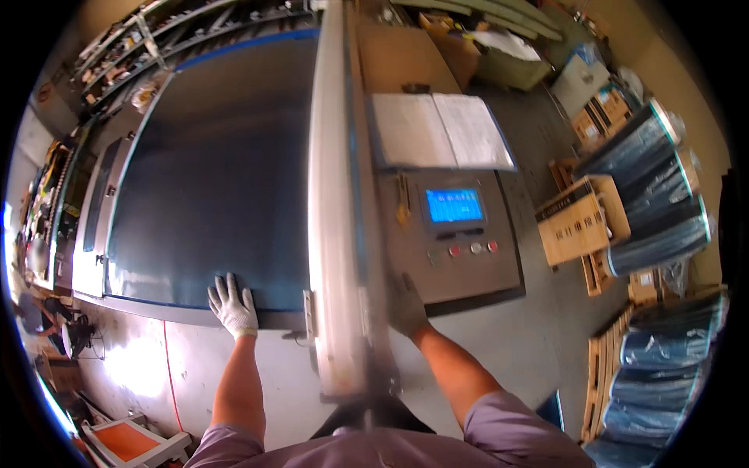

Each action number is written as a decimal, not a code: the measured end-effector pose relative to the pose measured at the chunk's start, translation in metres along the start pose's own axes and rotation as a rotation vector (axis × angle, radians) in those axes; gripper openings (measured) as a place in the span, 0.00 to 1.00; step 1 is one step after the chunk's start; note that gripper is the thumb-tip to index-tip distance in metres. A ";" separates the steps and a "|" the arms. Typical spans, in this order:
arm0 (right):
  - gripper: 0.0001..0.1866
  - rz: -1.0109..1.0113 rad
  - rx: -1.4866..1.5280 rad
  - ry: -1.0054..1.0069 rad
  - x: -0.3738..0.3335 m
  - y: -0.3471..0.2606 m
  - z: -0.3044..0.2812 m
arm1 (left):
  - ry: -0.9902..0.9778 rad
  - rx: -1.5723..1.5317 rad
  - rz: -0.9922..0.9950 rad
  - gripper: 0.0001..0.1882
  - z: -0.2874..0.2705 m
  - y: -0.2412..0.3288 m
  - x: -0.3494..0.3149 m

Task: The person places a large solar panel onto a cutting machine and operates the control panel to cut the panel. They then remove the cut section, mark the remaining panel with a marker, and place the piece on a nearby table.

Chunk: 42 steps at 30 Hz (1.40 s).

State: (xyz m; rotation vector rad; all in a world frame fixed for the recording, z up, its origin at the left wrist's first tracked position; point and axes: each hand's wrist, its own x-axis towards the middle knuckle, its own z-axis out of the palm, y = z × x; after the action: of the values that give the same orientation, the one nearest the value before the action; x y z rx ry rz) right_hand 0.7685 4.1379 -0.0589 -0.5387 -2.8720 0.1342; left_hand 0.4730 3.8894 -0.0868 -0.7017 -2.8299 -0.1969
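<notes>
My left hand (233,306), in a pale work glove, lies flat with its fingers spread on the near edge of a large dark sheet (211,179). The sheet covers the bed of a wide machine. A long white beam (334,195) crosses over the bed from front to back, to the right of that hand. My right hand (407,308), also gloved, is against or close to the right side of the beam, by the near left corner of a grey control panel (468,269). Its fingers are dim and smeared, so I cannot tell their grip.
The control panel carries a lit blue screen (454,206) and several buttons. Behind it lies an open book of papers (441,131). Plastic-wrapped dark rolls (655,366) and a cardboard box (577,226) stand on pallets at right. Metal shelves (148,43) stand at the far left.
</notes>
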 end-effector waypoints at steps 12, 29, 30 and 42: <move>0.22 0.300 0.031 0.139 -0.033 0.043 0.047 | -0.008 0.146 0.035 0.28 0.019 -0.007 -0.002; 0.11 0.851 -0.074 0.247 -0.004 0.072 0.013 | 0.049 0.147 0.055 0.27 0.031 -0.015 -0.001; 0.10 0.847 -0.100 0.253 -0.004 0.074 0.015 | 0.051 0.140 0.052 0.27 0.031 -0.014 0.000; 0.08 0.827 -0.126 0.265 -0.010 0.080 0.025 | 0.033 0.130 0.058 0.27 0.031 -0.016 0.000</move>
State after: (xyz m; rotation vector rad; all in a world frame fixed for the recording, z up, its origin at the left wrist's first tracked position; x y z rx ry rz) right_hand 0.7997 4.2070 -0.0950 -1.5955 -2.2417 0.0045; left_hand 0.4602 3.8807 -0.1180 -0.7433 -2.7575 -0.0139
